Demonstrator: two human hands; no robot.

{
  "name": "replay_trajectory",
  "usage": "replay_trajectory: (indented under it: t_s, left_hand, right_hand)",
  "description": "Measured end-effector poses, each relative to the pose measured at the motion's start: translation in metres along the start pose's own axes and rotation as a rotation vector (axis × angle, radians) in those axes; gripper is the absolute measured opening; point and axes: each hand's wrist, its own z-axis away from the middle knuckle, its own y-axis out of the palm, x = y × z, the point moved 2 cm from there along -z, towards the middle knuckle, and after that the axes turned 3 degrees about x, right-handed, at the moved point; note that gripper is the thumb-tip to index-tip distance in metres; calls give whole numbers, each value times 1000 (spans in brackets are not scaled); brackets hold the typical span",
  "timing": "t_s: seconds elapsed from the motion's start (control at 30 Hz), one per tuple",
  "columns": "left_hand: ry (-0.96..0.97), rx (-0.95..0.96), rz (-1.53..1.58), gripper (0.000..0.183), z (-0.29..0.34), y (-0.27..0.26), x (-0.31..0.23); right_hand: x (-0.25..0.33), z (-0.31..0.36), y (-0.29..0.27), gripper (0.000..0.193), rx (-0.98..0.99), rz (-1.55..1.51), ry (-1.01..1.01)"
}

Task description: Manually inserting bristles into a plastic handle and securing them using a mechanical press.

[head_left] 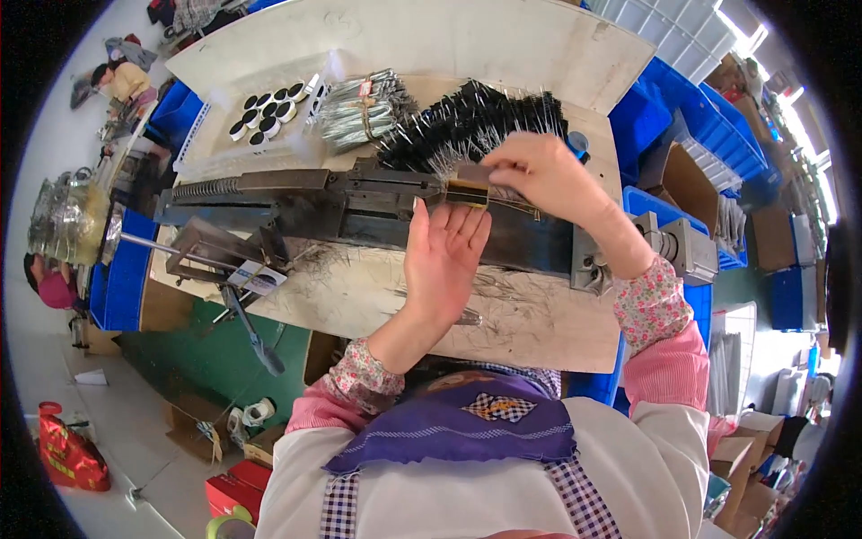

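Observation:
My left hand [442,260] is turned palm up with its fingers stretched out. Its fingertips touch the lower edge of a small yellow-edged metal holder [467,195] on a long dark metal machine [377,193]. Above the holder's right end, my right hand [539,171] curls its thumb and fingers together beside a brown block [473,173]. Whatever lies in that pinch is hidden. Just behind my hands lies a heap of black-bristled twisted-wire brushes [467,121]. To its left is a tied bundle of silvery wire pieces [364,112].
A clear plastic tray [193,135] holds black-and-white rolls [267,112] at the back left. A metal frame [208,247] and lever [256,332] jut out left. Dark bristle scraps litter the wooden bench [530,332]. Blue crates [718,130] stand right; people sit far left.

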Motion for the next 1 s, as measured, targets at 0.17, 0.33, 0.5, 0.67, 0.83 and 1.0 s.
replay_trajectory:
  t_s: [0.17, 0.33, 0.5, 0.67, 0.83, 1.0]
  left_hand:
    - [30, 12, -9, 60, 3, -6, 0]
    - [-10, 225, 206, 60, 2, -22, -2]
    - [-57, 52, -31, 58, 4, -2, -5]
    - [-68, -52, -178, 48, -1, 10, -8]
    - [44, -82, -179, 38, 8, -14, 17]
    - [-108, -354, -153, 47, 28, -29, 65]
  right_hand:
    - [52, 23, -6, 19, -4, 319, 26]
    - [60, 24, 24, 31, 150, 412, 173]
    - [60, 24, 37, 54, 224, 659, 56]
    - [52, 26, 34, 30, 95, 714, -66]
    - [56, 92, 36, 37, 92, 393, 42]
    - [10, 177, 102, 28, 333, 294, 417]
